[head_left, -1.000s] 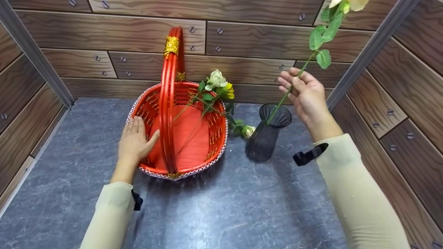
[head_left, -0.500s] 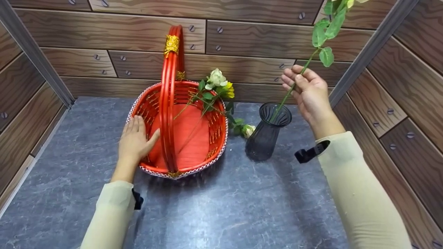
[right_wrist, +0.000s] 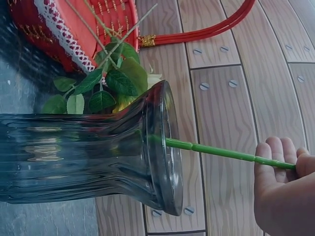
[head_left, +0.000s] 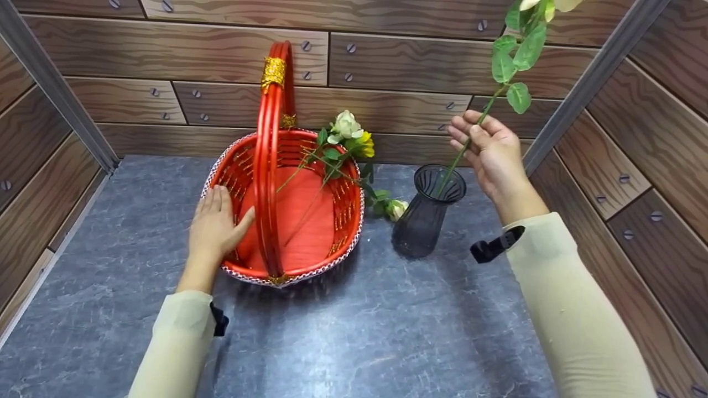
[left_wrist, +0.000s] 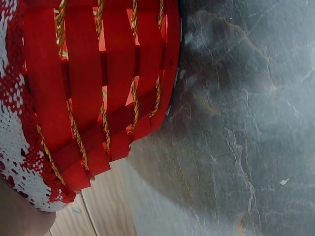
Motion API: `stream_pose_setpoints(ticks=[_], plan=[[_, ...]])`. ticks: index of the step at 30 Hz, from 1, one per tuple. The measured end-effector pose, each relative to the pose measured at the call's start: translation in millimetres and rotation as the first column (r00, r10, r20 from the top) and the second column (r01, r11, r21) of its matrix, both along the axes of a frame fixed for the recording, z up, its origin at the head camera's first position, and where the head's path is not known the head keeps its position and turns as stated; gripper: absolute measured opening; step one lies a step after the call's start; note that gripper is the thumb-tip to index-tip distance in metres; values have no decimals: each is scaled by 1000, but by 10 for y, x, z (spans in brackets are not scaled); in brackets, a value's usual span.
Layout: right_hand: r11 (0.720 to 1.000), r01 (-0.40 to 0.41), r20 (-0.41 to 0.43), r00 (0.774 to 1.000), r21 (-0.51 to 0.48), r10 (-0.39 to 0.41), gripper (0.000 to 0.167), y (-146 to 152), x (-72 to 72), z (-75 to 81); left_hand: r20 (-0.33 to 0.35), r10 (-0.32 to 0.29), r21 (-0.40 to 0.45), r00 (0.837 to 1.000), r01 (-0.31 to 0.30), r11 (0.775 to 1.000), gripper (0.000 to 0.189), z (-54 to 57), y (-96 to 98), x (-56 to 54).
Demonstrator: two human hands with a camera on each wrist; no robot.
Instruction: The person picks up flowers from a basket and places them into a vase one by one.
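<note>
My right hand [head_left: 498, 157] pinches the green stem of an artificial flower [head_left: 500, 91] between thumb and fingers. Its leafy upper part leans right, and the pale bloom is cut off by the top of the head view. The stem's lower end goes into the mouth of a dark, see-through glass vase [head_left: 420, 229]; in the right wrist view the stem [right_wrist: 216, 151] passes over the vase rim [right_wrist: 170, 147]. My left hand [head_left: 213, 229] rests on the left rim of a red woven basket [head_left: 354, 243], fingers straight and thumb spread inward.
A white rose [head_left: 347, 126] and a yellow flower [head_left: 362, 145] lean over the basket's back right side, stems inside. Another pale rose [head_left: 396, 210] lies between basket and vase. The basket's tall handle [head_left: 268, 166] arches overhead. Wood-patterned walls [head_left: 398, 61] enclose the grey tabletop [head_left: 343, 342].
My right hand rises slightly right, then comes back down a little with the flower. The stem's lower end shifts right within the vase mouth. My left hand and the basket stay put.
</note>
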State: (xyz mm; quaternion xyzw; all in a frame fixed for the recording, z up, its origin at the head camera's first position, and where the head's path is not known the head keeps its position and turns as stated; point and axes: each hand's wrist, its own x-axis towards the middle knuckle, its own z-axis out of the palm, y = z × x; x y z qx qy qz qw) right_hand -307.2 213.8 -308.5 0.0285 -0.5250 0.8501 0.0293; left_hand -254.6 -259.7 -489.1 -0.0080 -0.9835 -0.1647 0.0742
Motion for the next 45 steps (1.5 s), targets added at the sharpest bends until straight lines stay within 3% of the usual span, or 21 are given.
stream_pose_setpoints(ticks=[13,30,45], plan=[[999,-29,11,1000,15,29,21,-32,-3,-108,-13,1,1,1000,-1,1000,94,-9,-5,-3],[987,-36,21,999,159,33,26,-46,-13,-305,-9,5,4,1000,-5,1000,96,-7,-11,-8],[981,-33,86,996,191,17,25,-89,-16,-429,-20,5,2,1000,-5,1000,94,-16,-4,-9]])
